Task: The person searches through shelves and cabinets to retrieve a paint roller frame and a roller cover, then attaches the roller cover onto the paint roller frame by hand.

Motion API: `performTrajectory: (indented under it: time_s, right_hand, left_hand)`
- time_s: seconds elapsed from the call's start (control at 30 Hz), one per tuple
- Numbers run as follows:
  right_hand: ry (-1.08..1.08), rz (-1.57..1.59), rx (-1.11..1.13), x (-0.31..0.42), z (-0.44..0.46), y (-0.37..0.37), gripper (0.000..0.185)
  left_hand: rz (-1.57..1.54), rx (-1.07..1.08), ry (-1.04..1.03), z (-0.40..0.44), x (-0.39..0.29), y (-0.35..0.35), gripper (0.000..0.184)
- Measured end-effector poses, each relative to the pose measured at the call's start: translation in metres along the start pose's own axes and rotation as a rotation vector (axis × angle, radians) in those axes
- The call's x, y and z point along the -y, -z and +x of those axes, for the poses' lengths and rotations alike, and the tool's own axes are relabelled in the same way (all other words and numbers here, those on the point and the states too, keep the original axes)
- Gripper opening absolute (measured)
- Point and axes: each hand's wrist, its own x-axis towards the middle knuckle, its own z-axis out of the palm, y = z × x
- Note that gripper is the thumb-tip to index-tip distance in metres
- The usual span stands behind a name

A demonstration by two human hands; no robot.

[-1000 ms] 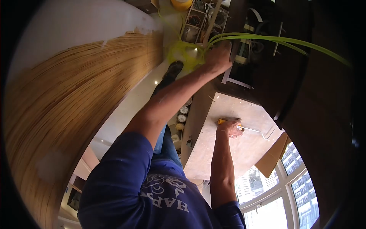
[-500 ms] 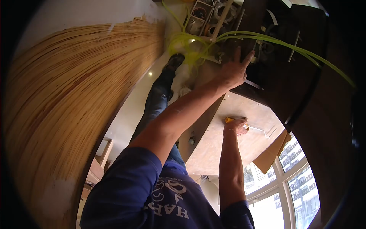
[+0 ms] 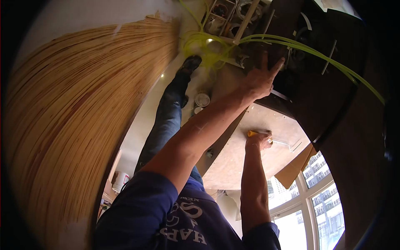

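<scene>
My left hand (image 3: pixel 261 79) is stretched out with fingers spread, by the edge of a dark open cabinet (image 3: pixel 308 89), and nothing shows in its grip. Lower down, my right hand (image 3: pixel 261 140) is closed round the yellow handle (image 3: pixel 251 133) of a tool with a thin wire frame (image 3: pixel 281 143), like a paint roller. The tool lies over a pale wooden panel (image 3: pixel 233 166); its far end is hard to make out. Thin yellow-green hoses (image 3: pixel 304 46) run across above my left hand.
A large wood-grained panel (image 3: pixel 83 112) with white patches fills the left side. Hose coils (image 3: pixel 208 48) lie on the floor by my foot (image 3: pixel 191 63). Round tins (image 3: pixel 202 99), a divided box (image 3: pixel 217 21), cardboard (image 3: pixel 293 168) and windows (image 3: pixel 323 200) are also in view.
My left hand has come away from the hoses towards the pale panel, its fingers now spread. My right hand keeps its hold on the yellow handle. The view has shifted.
</scene>
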Motion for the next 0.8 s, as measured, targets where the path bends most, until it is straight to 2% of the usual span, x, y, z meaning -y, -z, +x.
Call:
performTrajectory:
  time_s: [0.2, 0.4, 0.5, 0.57, 0.67, 0.73, 0.8]
  right_hand:
    - [0.083, -0.005, 0.006, -0.001, -0.002, -0.002, 0.074]
    - [0.230, -0.267, 0.061, 0.001, -0.007, 0.001, 0.052]
    - [0.321, -0.374, 0.067, -0.016, 0.011, -0.005, 0.048]
    - [0.275, -0.245, 0.054, -0.014, 0.011, -0.006, 0.051]
    - [0.135, -0.001, 0.027, -0.003, -0.001, -0.006, 0.063]
    - [0.068, 0.097, -0.001, 0.001, -0.006, -0.006, 0.074]
    - [0.025, 0.099, -0.011, 0.009, -0.016, -0.002, 0.073]
  left_hand:
    - [-0.031, -0.045, -0.042, 0.002, 0.005, -0.002, 0.099]
    - [-0.008, -0.151, -0.080, 0.002, 0.009, -0.008, 0.097]
    - [-0.060, -0.204, -0.114, 0.001, 0.011, -0.008, 0.096]
    - [-0.089, -0.182, -0.122, 0.002, 0.012, -0.006, 0.097]
    - [-0.060, -0.264, -0.136, 0.001, 0.011, -0.005, 0.099]
    - [-0.119, -0.121, -0.061, 0.001, 0.007, -0.001, 0.099]
    - [-0.188, -0.008, -0.012, 0.000, 0.004, 0.009, 0.096]
